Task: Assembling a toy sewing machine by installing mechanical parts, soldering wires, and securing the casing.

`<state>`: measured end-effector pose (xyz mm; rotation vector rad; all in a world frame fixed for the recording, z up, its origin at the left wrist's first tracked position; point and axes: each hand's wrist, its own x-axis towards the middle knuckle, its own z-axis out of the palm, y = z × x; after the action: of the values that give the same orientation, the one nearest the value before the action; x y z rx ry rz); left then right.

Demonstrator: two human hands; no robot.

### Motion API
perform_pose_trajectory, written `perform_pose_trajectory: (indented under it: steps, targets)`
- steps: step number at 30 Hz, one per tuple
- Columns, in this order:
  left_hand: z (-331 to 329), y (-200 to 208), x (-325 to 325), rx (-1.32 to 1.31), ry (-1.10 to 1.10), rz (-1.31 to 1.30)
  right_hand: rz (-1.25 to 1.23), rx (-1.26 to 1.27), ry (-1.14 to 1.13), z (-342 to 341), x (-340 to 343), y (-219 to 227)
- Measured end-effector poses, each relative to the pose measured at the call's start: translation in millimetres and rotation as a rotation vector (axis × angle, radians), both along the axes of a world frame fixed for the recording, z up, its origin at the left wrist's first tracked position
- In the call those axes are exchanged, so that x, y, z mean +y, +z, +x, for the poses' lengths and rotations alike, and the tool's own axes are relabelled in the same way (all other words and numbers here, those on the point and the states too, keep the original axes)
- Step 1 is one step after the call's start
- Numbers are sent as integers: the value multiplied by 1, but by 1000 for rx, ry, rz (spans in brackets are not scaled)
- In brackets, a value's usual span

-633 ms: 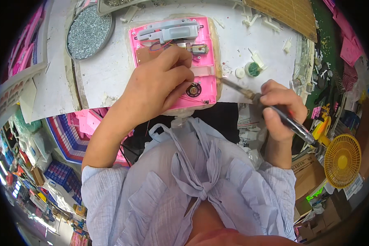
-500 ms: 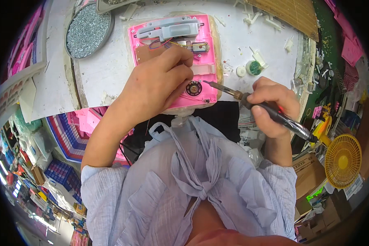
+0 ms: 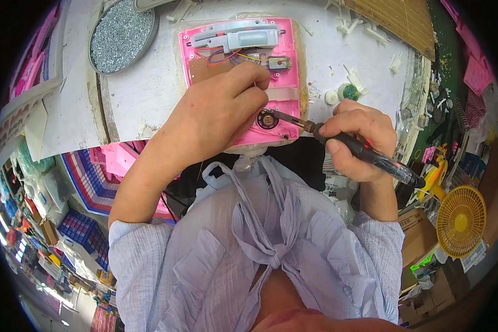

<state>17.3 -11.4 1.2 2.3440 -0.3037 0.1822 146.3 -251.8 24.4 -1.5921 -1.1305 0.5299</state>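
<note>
Now, soldering iron [image 3: 386, 162]: tip has shifted leftward to the speaker [image 3: 268, 119], bringing both hands' work together.
Right hand [image 3: 365, 133]: fingers wrapped round the iron's handle.
Left hand [image 3: 221, 108]: fingers bunched beside the speaker; anything pinched cannot be told.
Pink casing [image 3: 295, 83]: upper centre, bearing the speaker.
Round pan [image 3: 155, 27]: upper left, filled with silvery pieces [image 3: 122, 36].

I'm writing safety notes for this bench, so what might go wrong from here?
1. The soldering iron in the right hand points toward the left hand; if hot, a slip might burn its fingers.
2. Its tip is right by the round black speaker and might scorch it.
3. Straying, it might also mark the pink casing.
</note>
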Motion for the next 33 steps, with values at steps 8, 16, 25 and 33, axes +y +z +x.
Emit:
perform_pose_trajectory:
  steps: [8, 16, 25, 33]
  targets:
    - [0, -3, 2, -16, -10, -5, -14, -8, 4, 0, 3, 1]
    - [-2, -3, 1, 23, -5, 5, -28, -28, 7, 1, 3, 1]
    - [-2, -2, -1, 17, 4, 37, -69, -77, 44, 4, 7, 10]
    - [-2, -2, -1, -3, -1, 40, 17, -38, -55, 8, -10, 10]
